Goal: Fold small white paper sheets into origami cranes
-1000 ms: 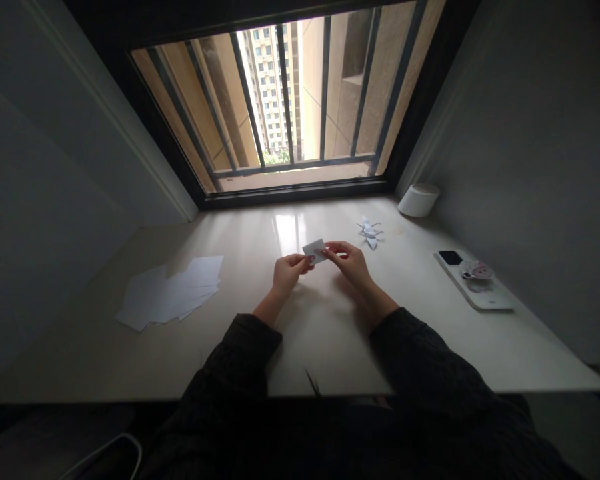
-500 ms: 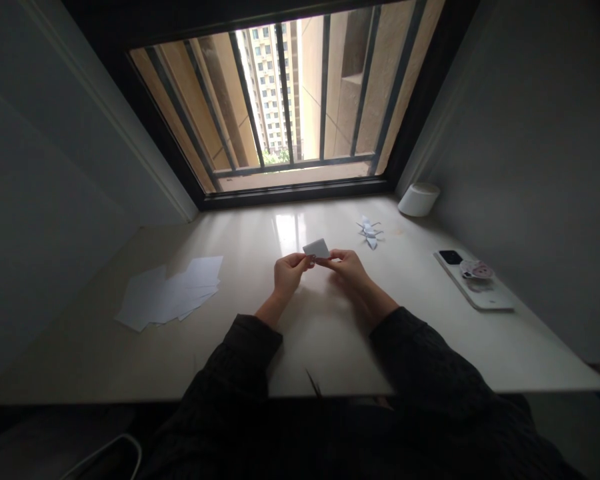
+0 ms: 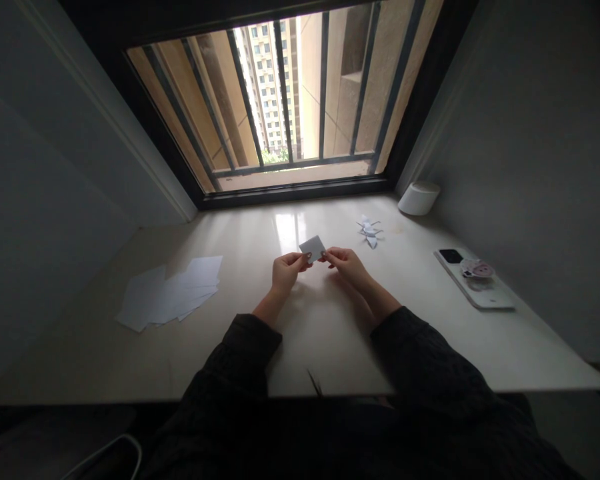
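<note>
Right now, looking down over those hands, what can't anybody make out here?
In the head view:
Small paper piece: far side, turned away; parts behind left hand and right hand.
Phone: screen, underneath its upturned back.
Loose sheets: lower ones, partly covered by upper ones.
Paper figure: folds, too small.
White loop: lower part, cut off by bottom edge.

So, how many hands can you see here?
2: the left hand at the small paper's lower left edge, the right hand at its right corner.
</note>
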{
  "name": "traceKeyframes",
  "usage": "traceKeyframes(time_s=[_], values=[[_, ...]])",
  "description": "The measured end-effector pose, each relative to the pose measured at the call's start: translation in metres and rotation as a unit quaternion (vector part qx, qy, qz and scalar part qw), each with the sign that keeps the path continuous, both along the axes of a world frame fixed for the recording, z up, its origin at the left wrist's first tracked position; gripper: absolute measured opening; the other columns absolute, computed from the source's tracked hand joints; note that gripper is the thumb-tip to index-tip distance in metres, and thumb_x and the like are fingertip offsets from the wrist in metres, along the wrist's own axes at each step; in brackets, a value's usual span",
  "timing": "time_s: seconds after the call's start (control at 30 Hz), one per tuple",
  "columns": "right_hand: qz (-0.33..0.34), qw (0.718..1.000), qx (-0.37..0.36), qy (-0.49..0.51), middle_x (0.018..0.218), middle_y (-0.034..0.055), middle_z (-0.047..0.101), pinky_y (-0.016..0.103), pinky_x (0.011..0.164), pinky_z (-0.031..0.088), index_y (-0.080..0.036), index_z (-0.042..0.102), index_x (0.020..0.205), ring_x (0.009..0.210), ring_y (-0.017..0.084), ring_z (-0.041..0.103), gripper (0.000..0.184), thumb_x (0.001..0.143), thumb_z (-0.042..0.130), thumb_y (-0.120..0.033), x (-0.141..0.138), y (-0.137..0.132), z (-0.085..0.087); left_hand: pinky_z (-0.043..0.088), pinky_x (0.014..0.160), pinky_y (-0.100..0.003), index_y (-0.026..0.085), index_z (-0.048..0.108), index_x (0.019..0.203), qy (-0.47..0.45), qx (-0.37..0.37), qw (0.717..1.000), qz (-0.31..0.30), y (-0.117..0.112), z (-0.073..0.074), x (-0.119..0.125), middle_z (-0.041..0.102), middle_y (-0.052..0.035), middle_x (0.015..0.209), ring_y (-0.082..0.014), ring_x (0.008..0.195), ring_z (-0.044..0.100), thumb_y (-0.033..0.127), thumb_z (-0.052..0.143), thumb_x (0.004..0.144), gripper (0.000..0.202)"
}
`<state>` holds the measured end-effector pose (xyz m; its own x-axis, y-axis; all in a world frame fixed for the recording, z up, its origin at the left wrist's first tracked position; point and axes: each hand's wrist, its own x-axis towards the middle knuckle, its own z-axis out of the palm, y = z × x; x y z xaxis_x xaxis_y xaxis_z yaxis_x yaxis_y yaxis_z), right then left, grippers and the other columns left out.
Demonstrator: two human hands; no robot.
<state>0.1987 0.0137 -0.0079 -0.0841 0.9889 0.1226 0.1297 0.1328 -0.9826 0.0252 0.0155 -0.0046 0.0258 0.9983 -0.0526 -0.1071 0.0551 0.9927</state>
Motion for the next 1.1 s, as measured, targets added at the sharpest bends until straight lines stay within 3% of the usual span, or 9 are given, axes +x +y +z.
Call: traceKeyframes(time_s=[0.13, 0.27, 0.47, 0.6, 1.1], values=[[-0.081, 0.996, 0.022, -0.023, 0.078, 0.0077, 0.071, 0.032, 0.066, 0.048, -0.018, 0.071, 0.078, 0.079, 0.022, 0.065, 0.038, 0.076, 0.06, -0.054, -0.003, 0.001, -0.005, 0.05, 0.063, -0.027, 0.013, 0.07, 0.076, 0.024, -0.004, 0.998, -0.049, -0.002, 0.004, -0.001, 0.071, -0.0085, 0.075, -0.0187, 0.072, 0.068, 0.046, 0.076, 0.064, 0.035], [-0.108, 0.994, 0.009, 0.007, 0.076, 0.007, 0.069, 0.032, 0.064, 0.049, -0.017, 0.07, 0.08, 0.075, 0.021, 0.063, 0.042, 0.075, 0.06, -0.058, -0.008, 0.0, -0.009, 0.048, 0.057, -0.025, 0.014, 0.071, 0.082, 0.066, 0.01, 0.995, -0.074, -0.005, 0.007, -0.001, 0.071, -0.0092, 0.079, -0.0199, 0.075, 0.067, 0.045, 0.075, 0.064, 0.036], [-0.075, 0.997, 0.011, -0.021, 0.08, 0.0075, 0.071, 0.032, 0.064, 0.048, -0.018, 0.072, 0.079, 0.073, 0.021, 0.063, 0.044, 0.064, 0.07, -0.06, -0.014, -0.009, 0.001, 0.047, 0.054, -0.023, 0.014, 0.07, 0.073, 0.047, 0.001, 0.999, 0.002, -0.005, 0.007, 0.0, 0.067, -0.0066, 0.071, -0.0171, 0.071, 0.063, 0.046, 0.074, 0.062, 0.034], [-0.057, 0.998, 0.012, -0.025, 0.073, 0.0064, 0.069, 0.03, 0.058, 0.044, -0.018, 0.07, 0.071, 0.068, 0.02, 0.061, 0.042, 0.064, 0.07, -0.059, -0.016, -0.012, 0.005, 0.045, 0.052, -0.022, 0.015, 0.069, 0.067, 0.048, 0.01, 0.999, 0.004, -0.006, 0.007, 0.001, 0.065, -0.0053, 0.067, -0.0153, 0.067, 0.06, 0.046, 0.074, 0.062, 0.032], [-0.024, 0.997, 0.041, -0.056, 0.071, 0.0037, 0.066, 0.029, 0.061, 0.046, -0.018, 0.066, 0.066, 0.066, 0.017, 0.057, 0.035, 0.07, 0.067, -0.053, -0.016, -0.005, -0.007, 0.043, 0.057, -0.023, 0.015, 0.067, 0.065, 0.05, 0.014, 0.998, 0.018, -0.003, 0.01, -0.005, 0.065, -0.0059, 0.068, -0.0157, 0.069, 0.059, 0.057, 0.069, 0.064, 0.042]])
